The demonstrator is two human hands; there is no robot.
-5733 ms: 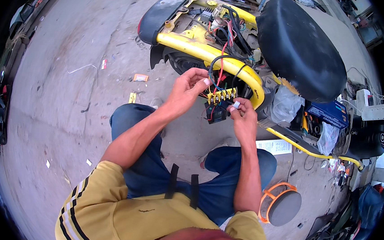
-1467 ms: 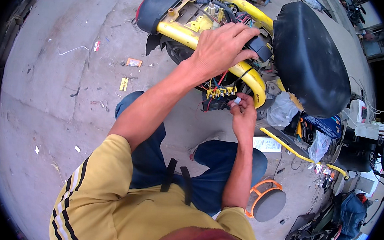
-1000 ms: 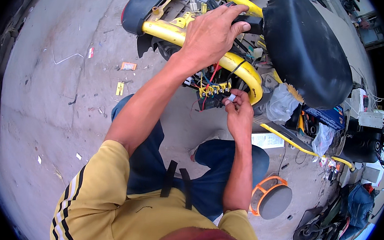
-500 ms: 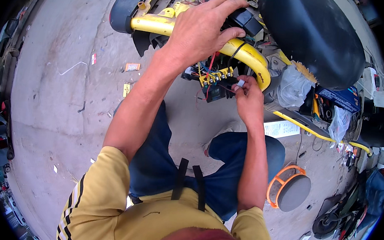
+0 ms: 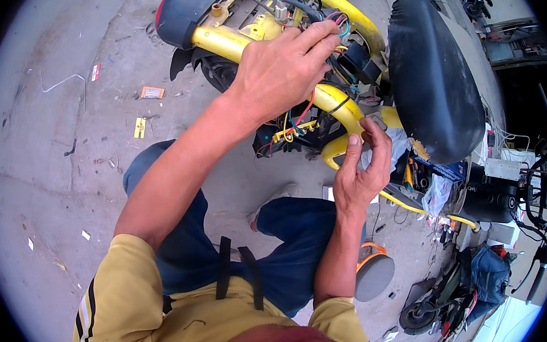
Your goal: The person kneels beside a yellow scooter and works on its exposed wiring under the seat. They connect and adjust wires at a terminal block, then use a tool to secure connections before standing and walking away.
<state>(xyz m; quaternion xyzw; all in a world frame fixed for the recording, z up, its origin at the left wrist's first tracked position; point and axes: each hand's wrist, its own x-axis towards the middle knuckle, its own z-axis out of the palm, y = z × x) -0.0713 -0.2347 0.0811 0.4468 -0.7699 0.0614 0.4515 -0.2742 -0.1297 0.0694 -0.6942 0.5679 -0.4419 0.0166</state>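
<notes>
A yellow-framed scooter (image 5: pixel 222 41) stands before me, its black seat (image 5: pixel 435 81) tipped up to the right and its wiring bared. My left hand (image 5: pixel 288 69) reaches over the frame tube. Its fingers are closed at a bundle of thin coloured wires (image 5: pixel 340 21), though the fingertips partly hide the grip. Just right of the tube's bend, my right hand (image 5: pixel 364 172) is raised with thumb and fingers apart, nothing visible in it. Between the hands, below the tube, hangs a yellow terminal strip (image 5: pixel 296 131) with red and other wires. A black box (image 5: pixel 359 63) sits inside the frame.
Clear plastic bags (image 5: pixel 437 193) hang by the scooter's footwell. An orange stool with a grey top (image 5: pixel 375 279) stands right of my leg. Another two-wheeler (image 5: pixel 423 314) is at the lower right. An orange packet (image 5: pixel 152 93) and a yellow card (image 5: pixel 140 128) lie on the floor.
My right hand has let go of a small whitish connector by the terminal strip and moved up beside the tube, opening. My left hand's fingers have drawn in at the wires. The view has shifted right.
</notes>
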